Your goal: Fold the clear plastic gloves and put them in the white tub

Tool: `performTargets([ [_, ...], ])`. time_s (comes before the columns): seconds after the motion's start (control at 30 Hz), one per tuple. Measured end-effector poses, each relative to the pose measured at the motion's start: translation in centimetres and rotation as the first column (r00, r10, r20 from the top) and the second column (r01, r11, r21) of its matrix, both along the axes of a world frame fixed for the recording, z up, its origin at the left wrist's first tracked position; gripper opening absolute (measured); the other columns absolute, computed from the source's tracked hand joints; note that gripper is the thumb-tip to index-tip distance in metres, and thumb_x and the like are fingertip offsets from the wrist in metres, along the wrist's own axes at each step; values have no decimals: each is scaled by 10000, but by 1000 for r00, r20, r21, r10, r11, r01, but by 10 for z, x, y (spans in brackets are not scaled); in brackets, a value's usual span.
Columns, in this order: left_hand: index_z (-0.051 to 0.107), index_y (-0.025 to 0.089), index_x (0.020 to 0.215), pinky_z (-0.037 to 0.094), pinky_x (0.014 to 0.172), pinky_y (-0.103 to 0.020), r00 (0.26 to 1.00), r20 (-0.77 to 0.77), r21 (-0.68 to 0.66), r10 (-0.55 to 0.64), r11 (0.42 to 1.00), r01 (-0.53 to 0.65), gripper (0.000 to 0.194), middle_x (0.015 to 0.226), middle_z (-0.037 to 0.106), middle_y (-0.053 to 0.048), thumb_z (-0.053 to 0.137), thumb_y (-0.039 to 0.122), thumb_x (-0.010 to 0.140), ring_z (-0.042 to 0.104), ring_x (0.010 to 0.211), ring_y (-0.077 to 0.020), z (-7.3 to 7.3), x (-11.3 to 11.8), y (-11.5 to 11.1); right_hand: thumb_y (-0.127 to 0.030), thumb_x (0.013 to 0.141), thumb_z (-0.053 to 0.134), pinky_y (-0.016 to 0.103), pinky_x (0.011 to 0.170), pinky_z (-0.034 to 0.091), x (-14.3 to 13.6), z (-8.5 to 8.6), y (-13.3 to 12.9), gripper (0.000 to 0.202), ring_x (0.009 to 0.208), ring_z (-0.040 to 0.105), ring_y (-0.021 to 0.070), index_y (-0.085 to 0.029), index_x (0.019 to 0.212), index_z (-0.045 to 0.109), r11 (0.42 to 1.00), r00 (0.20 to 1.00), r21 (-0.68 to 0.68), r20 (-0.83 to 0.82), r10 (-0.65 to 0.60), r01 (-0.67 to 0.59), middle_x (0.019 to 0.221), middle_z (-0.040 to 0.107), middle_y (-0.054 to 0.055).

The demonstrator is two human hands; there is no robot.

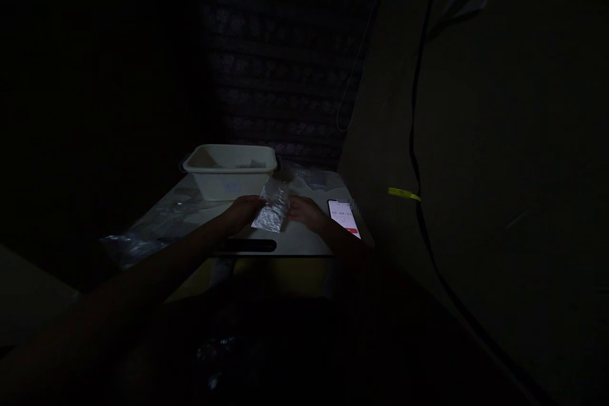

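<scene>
Over there both the left hand (243, 208) and the right hand (307, 210) grip a clear plastic bag (272, 210) before the tub (229, 171), already partly filled, though how much remains I can't tell.

A clear, crinkled plastic bag (272, 208) hangs tilted above the white table (301, 242), its surface catching light.

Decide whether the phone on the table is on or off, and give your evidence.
On: the phone has a brightly lit screen showing digits and a red button, beside the right hand.
</scene>
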State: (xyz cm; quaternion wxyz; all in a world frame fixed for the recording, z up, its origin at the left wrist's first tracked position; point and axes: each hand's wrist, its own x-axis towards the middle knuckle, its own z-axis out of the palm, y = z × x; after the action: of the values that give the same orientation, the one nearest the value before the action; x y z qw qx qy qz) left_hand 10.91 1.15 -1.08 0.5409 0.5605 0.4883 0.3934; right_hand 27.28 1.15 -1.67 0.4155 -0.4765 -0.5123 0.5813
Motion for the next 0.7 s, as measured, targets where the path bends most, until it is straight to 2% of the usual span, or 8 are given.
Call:
performTargets([
  [0.07,515,134,668,431,574,-253,992,122,-24,6,1000,-4,91,618,583,-25,482,210,630,547,559,-117,-1,1,0,-336,687,451,282,591,432,0,-3,-2,215,570,531,112,-157,791,509,981,980,-101,-128,151,-164,616,548,6],
  [0.13,518,126,665,429,569,-258,982,190,-47,-7,999,16,110,604,578,-25,514,220,609,541,543,-117,-2,3,-1,-316,650,511,279,540,428,-1,-6,-4,191,525,525,116,-145,735,520,969,965,-110,-166,203,-223,554,537,0],
  [0.27,536,121,682,409,533,-239,984,177,-52,-24,998,33,181,590,565,-11,558,268,579,530,534,-110,-4,3,-2,-217,581,585,228,462,385,-4,-8,-3,122,446,477,79,-126,615,511,993,986,-76,-150,75,-87,501,508,-22],
  [0.33,542,122,693,378,463,-210,989,151,-59,-3,998,12,188,531,532,13,566,255,563,491,461,-84,-3,2,-2,-193,569,589,208,433,356,-3,-9,-1,120,411,448,63,-125,566,491,996,989,-78,-142,32,-43,461,481,-36],
  [0.43,539,126,681,295,368,-168,994,111,-63,18,998,-11,158,422,439,59,556,213,551,377,344,-40,0,1,-4,-171,568,578,216,447,363,0,-11,1,107,420,458,69,-135,572,478,994,979,-84,-199,46,-63,454,477,-45],
  [0.5,525,131,641,278,357,-158,993,113,-66,16,998,-9,114,394,407,71,543,193,548,347,327,-30,4,1,-7,-152,578,559,234,486,386,3,-13,1,80,450,482,77,-140,602,484,992,963,-78,-257,78,-101,481,496,-41],
  [0.6,519,131,617,300,372,-160,992,123,-83,15,997,-5,87,407,438,59,525,174,542,380,347,-36,8,4,-10,-107,596,513,249,533,405,5,-14,0,72,497,507,88,-146,655,500,991,942,-51,-319,105,-127,523,525,-31],
  [0.7,541,123,634,316,388,-165,994,109,-85,5,996,5,109,451,493,32,495,167,546,421,380,-47,8,6,-11,-53,597,458,268,582,419,5,-16,0,156,575,535,108,-143,709,520,992,939,-36,-326,106,-124,578,559,-6],
])
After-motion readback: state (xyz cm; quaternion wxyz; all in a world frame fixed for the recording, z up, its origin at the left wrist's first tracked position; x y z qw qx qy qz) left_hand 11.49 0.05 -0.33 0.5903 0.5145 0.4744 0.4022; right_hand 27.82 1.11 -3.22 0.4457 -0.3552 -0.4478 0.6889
